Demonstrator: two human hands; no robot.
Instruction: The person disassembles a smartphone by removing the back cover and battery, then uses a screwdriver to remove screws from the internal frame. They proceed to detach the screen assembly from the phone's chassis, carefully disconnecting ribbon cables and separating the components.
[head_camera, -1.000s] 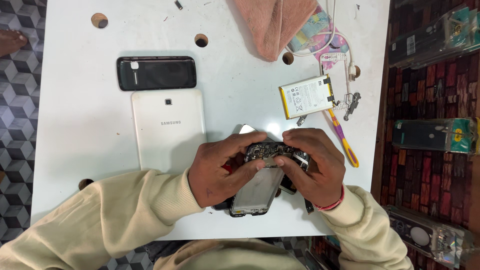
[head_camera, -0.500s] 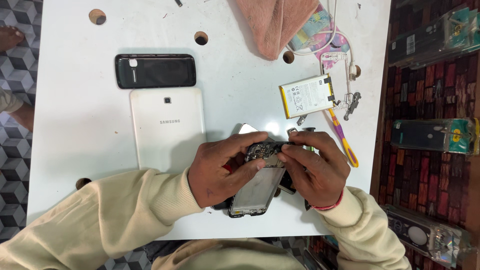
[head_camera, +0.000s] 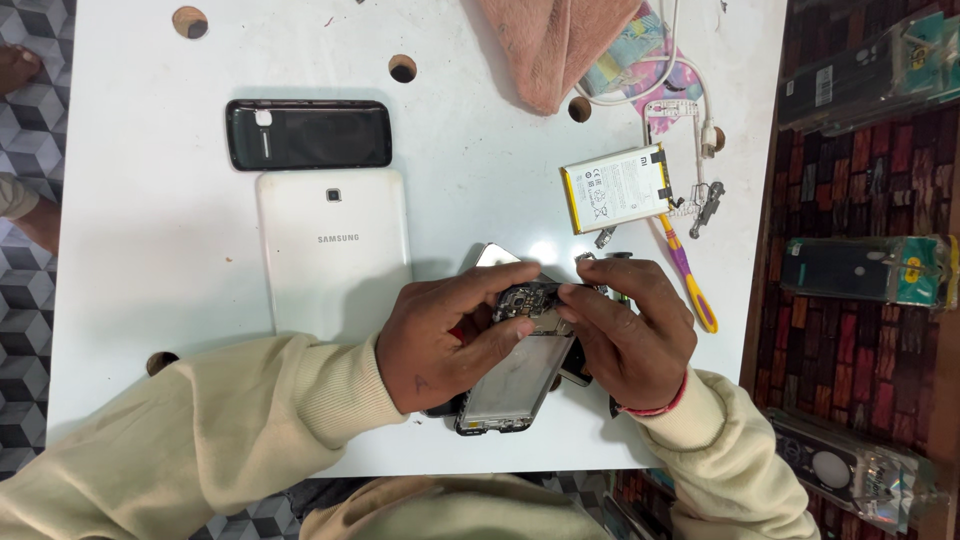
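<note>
We are looking down on a white desk (head_camera: 150, 200) where a person in cream sleeves is working over an opened phone frame (head_camera: 515, 385), its back removed and its bare metal tray facing up. The left hand (head_camera: 450, 345) is grasping the frame along its left edge, thumb lying across the lower part and fingers curling over the top. The right hand (head_camera: 625, 340) is closing its grip on the small circuit board (head_camera: 530, 300) at the upper end of the frame, its fingertips (head_camera: 570, 295) pinching that board from the right. The frame is sitting near the desk's front edge, between both hands and tilted slightly, partly over a dark piece that we cannot make out.

Just left of the hands, a white tablet (head_camera: 335, 250) is lying back-up, and a black phone cover (head_camera: 308, 134) is lying just above it. To the upper right, a white and yellow battery (head_camera: 615, 188) is resting flat, with a purple and yellow tool (head_camera: 685, 280) beside it and small metal parts (head_camera: 705, 205) near it. A pink cloth (head_camera: 555, 45) and a white cable (head_camera: 670, 75) are lying at the desk's far edge
</note>
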